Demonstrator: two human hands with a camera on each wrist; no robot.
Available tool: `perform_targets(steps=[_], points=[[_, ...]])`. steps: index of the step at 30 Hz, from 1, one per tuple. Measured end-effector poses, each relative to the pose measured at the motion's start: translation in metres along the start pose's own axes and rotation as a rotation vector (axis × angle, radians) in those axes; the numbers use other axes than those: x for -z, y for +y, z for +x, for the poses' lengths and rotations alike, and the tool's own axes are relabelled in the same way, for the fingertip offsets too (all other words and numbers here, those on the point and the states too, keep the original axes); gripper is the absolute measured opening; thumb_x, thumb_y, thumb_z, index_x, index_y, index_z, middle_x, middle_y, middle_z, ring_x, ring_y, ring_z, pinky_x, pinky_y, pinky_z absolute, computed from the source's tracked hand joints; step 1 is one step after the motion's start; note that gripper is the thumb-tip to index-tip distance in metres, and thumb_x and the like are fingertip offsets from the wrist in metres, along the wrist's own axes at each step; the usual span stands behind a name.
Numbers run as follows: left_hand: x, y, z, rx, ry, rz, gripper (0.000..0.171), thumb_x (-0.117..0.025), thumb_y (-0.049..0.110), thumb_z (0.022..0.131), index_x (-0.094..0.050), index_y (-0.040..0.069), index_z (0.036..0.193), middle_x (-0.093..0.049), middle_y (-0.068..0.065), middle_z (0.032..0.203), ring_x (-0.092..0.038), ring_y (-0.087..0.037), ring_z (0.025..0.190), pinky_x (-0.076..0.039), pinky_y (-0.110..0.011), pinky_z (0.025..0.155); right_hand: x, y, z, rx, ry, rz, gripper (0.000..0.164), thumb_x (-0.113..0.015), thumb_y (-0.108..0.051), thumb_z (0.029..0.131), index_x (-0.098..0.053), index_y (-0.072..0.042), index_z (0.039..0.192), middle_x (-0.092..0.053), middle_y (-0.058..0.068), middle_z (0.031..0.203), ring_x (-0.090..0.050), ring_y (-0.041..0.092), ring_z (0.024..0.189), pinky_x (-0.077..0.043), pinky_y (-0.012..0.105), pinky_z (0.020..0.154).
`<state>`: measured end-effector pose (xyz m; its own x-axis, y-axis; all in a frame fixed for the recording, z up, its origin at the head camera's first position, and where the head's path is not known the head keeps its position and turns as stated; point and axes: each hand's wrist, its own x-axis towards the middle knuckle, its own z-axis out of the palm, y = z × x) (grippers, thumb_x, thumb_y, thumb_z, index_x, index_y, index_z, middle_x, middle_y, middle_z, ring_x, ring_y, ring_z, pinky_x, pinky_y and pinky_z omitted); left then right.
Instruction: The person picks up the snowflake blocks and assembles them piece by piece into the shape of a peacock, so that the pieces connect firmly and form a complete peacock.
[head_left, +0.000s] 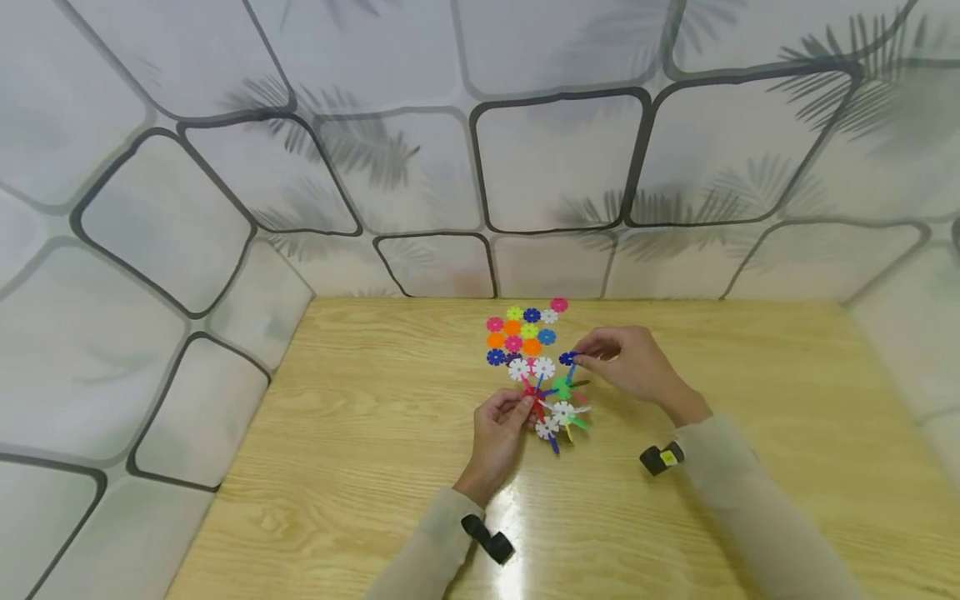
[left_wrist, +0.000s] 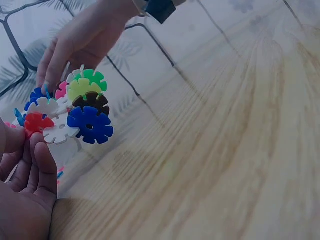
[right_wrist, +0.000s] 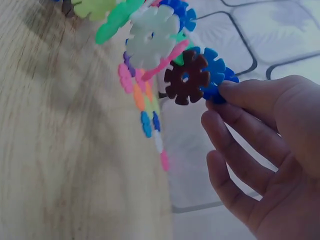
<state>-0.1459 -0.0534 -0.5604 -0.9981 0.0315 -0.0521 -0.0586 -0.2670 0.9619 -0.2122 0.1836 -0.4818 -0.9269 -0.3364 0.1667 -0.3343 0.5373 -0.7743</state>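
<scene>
A cluster of notched plastic snowflake discs point(head_left: 562, 412), joined at angles in white, green, red, blue and other colours, is held up between both hands. My left hand point(head_left: 491, 437) grips it at a red snowflake disc point(left_wrist: 37, 123) on its left side. With thumb and forefinger my right hand point(head_left: 636, 365) pinches a dark blue snowflake disc point(head_left: 567, 358) at the cluster's upper right. That disc meets a lighter blue disc point(right_wrist: 215, 67), beside a brown disc point(right_wrist: 186, 85). Whether their slots are fully joined is hidden by the fingers.
Loose snowflake discs point(head_left: 512, 327) in pink, orange, yellow, blue and white lie in rows on the wooden table point(head_left: 360, 450), just beyond the cluster. A patterned wall covering point(head_left: 555, 167) rises behind the table's far edge. Black straps with small blocks point(head_left: 487, 540) sit on both wrists.
</scene>
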Motion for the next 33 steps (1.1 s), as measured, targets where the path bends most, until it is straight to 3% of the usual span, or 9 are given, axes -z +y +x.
perform_targets(steps=[4,15,21,27,33], points=[[0.0,0.002,-0.001,-0.007,-0.001,0.018,0.021,-0.063,-0.004,0.106,-0.06,-0.023,0.113,-0.071,0.006,0.084,-0.067,-0.005,0.074,-0.06,-0.018,0.071,-0.001,-0.009,-0.001,0.028,0.009,-0.056,0.003,-0.081,-0.014,0.099,-0.083,-0.014,0.101,-0.084,0.001,0.097,-0.076,0.014,0.088,-0.061,0.027,0.078],[0.001,-0.002,0.001,-0.035,-0.018,0.005,0.021,-0.063,-0.003,0.106,-0.059,-0.023,0.112,-0.071,0.005,0.086,-0.067,-0.005,0.075,-0.061,-0.018,0.072,-0.009,-0.021,-0.003,0.067,-0.052,-0.191,0.004,-0.083,-0.013,0.096,-0.08,-0.015,0.095,-0.081,-0.002,0.094,-0.075,0.022,0.094,-0.063,0.054,0.09],[0.001,-0.003,0.0,-0.033,-0.028,-0.02,0.022,-0.064,-0.006,0.104,-0.057,-0.025,0.113,-0.072,0.007,0.085,-0.068,-0.005,0.075,-0.061,-0.019,0.073,-0.021,-0.017,-0.007,0.097,0.042,-0.164,0.006,-0.082,-0.007,0.096,-0.081,-0.011,0.1,-0.083,0.005,0.099,-0.077,0.031,0.097,-0.064,0.055,0.09],[0.002,-0.004,0.0,-0.032,-0.03,0.003,0.022,-0.063,-0.005,0.105,-0.059,-0.024,0.114,-0.073,0.008,0.086,-0.068,-0.004,0.075,-0.061,-0.018,0.072,-0.031,-0.012,-0.011,0.128,0.127,-0.108,0.009,-0.082,-0.004,0.096,-0.08,-0.009,0.102,-0.084,0.005,0.1,-0.077,0.029,0.099,-0.063,0.054,0.092],[0.003,-0.004,0.0,-0.043,-0.04,0.031,0.02,-0.064,-0.004,0.105,-0.062,-0.022,0.113,-0.074,0.008,0.085,-0.068,-0.004,0.075,-0.061,-0.018,0.073,-0.035,-0.012,-0.012,0.18,0.127,-0.143,0.011,-0.083,-0.004,0.094,-0.08,-0.01,0.103,-0.082,0.004,0.101,-0.074,0.027,0.102,-0.061,0.054,0.095]])
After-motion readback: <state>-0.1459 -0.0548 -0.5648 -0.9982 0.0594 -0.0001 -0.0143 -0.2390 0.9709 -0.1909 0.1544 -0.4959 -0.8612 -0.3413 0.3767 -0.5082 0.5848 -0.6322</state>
